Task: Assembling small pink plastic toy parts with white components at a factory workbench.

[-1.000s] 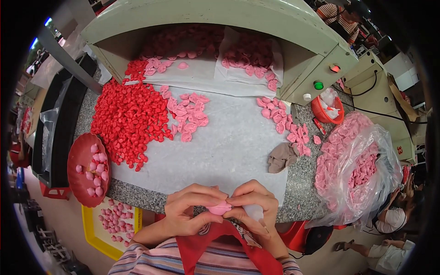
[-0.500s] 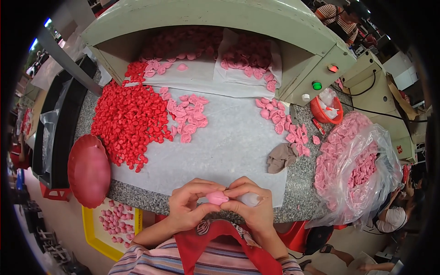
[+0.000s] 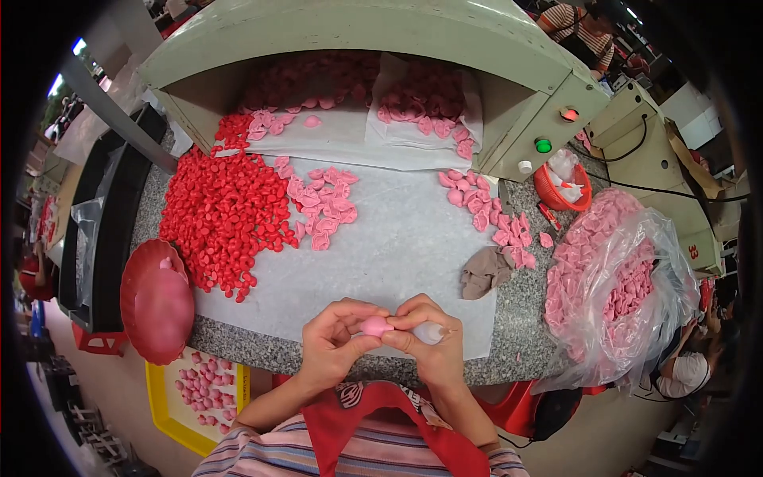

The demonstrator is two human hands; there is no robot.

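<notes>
The left hand (image 3: 326, 346) is gripping a small rounded pink piece (image 3: 373, 326) by its wide body, and the right hand (image 3: 441, 358) is pinching its narrow end while also holding a translucent bottle (image 3: 430, 332). The piece is sitting between both hands, over the white sheet (image 3: 381, 246) on the worktop (image 3: 517, 342).
</notes>
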